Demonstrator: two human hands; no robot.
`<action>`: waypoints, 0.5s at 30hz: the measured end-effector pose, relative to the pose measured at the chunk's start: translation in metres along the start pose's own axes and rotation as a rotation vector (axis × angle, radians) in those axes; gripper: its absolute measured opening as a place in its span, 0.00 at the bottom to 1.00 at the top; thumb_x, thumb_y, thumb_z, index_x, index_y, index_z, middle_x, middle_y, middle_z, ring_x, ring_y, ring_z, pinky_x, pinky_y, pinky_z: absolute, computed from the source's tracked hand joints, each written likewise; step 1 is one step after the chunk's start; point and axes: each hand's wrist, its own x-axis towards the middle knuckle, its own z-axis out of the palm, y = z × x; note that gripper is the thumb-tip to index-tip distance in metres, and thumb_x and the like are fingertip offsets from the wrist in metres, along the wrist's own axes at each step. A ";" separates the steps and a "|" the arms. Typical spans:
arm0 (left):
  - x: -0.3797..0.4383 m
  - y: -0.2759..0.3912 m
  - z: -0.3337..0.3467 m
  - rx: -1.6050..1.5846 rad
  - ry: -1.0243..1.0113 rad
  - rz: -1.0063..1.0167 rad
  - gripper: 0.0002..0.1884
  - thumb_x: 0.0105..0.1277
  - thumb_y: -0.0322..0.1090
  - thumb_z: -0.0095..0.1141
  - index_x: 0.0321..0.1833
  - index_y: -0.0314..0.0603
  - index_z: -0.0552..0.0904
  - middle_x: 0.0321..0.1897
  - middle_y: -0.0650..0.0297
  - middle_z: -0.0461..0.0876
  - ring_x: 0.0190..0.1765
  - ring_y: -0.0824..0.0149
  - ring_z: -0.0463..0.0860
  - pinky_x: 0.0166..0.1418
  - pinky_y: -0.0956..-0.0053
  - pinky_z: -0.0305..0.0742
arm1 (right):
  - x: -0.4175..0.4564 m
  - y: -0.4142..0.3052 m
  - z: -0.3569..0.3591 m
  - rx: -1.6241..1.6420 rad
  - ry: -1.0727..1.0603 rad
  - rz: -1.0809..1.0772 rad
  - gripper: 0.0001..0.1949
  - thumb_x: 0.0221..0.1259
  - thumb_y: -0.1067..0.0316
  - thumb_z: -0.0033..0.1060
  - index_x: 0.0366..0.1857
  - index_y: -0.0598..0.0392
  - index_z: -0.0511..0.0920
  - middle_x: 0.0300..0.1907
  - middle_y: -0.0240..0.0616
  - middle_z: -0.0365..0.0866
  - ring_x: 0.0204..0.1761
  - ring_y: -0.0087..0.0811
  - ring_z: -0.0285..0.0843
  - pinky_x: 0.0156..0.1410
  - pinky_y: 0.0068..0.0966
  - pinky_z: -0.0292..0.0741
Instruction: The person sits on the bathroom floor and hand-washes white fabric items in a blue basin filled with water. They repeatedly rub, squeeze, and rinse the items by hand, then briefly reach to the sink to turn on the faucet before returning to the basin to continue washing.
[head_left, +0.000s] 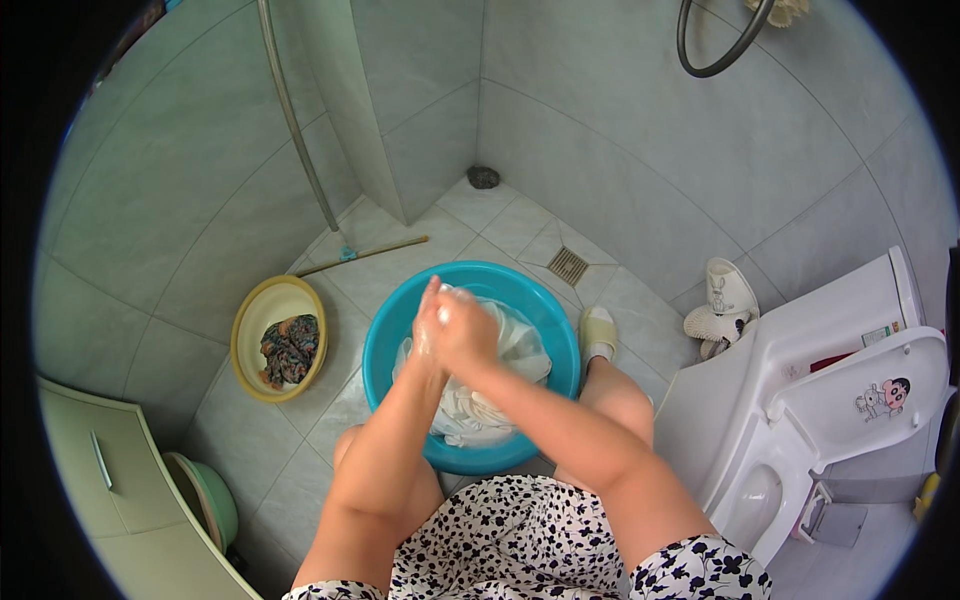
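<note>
My left hand and my right hand are pressed together above a blue plastic basin on the floor. White suds cover parts of both hands. A small white thing, perhaps suds, soap or cloth, shows between them; which hand holds it is unclear. In the basin, under and around my hands, lies wet white cloth in water. The palms and many of the fingers are hidden from view.
A yellow-rimmed basin with patterned cloth stands left. Behind are a floor squeegee and a floor drain. A toilet and slippers are right; a cabinet and green basin stand lower left.
</note>
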 end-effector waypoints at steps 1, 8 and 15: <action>-0.013 0.005 0.067 -0.187 0.055 -0.096 0.10 0.75 0.44 0.43 0.43 0.50 0.76 0.38 0.66 0.80 0.40 0.68 0.79 0.52 0.69 0.76 | 0.010 0.016 -0.012 -0.062 0.020 -0.017 0.09 0.61 0.59 0.55 0.29 0.52 0.77 0.35 0.47 0.81 0.32 0.48 0.80 0.35 0.43 0.74; -0.028 0.093 0.098 -0.093 0.156 0.093 0.11 0.70 0.39 0.54 0.45 0.38 0.76 0.42 0.59 0.80 0.47 0.61 0.80 0.56 0.62 0.76 | 0.022 0.062 -0.036 0.225 -0.466 -0.234 0.15 0.57 0.56 0.63 0.40 0.55 0.76 0.33 0.46 0.82 0.37 0.39 0.81 0.40 0.31 0.75; -0.013 0.080 0.094 -0.298 0.201 0.158 0.17 0.71 0.44 0.52 0.52 0.37 0.76 0.47 0.56 0.81 0.51 0.57 0.79 0.60 0.59 0.73 | 0.018 0.026 -0.044 0.582 -0.070 -0.076 0.22 0.52 0.83 0.46 0.53 0.55 0.72 0.49 0.45 0.78 0.48 0.42 0.79 0.53 0.30 0.76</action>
